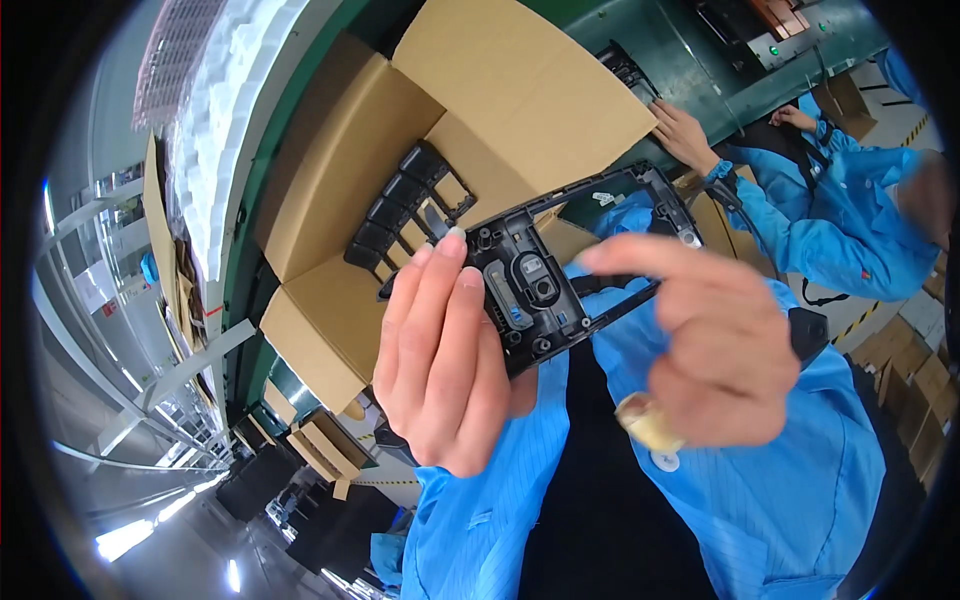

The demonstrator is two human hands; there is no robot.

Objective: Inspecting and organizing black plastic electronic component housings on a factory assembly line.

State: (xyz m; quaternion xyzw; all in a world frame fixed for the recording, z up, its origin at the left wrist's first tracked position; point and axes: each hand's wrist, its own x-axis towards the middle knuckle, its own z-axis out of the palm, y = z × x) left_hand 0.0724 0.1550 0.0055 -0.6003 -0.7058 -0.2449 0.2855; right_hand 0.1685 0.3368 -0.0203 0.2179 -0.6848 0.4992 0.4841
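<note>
In the head view, the two hands were apart, with a black plastic frame (560,300) between them in front of the person's chest. The left hand (440,360) was clamped on the frame's left end, its fingers lying along that edge, and the frame was tilted, its right end higher. The part nearest the left hand carried an oval block (537,280) and, beside it, a slim slotted piece (508,296); a wide rectangular opening took up the rest. The right hand (715,350), blurred, had its index finger stretched toward the frame and its other fingers curled; whether the fingertip touched the frame, or the curled fingers held anything, could not be told. Beyond the left hand stood an open cardboard box (345,160), with a row of black parts (388,215) leaning inside. Farther off, a co-worker's hand (685,138), its arm in a blue sleeve (815,235), reached over a green bench (690,70) near another black part (625,68) behind the box's flap. Pale plastic trays (215,130) were stacked at the upper left, and cartons (915,390) lay at the far right.
</note>
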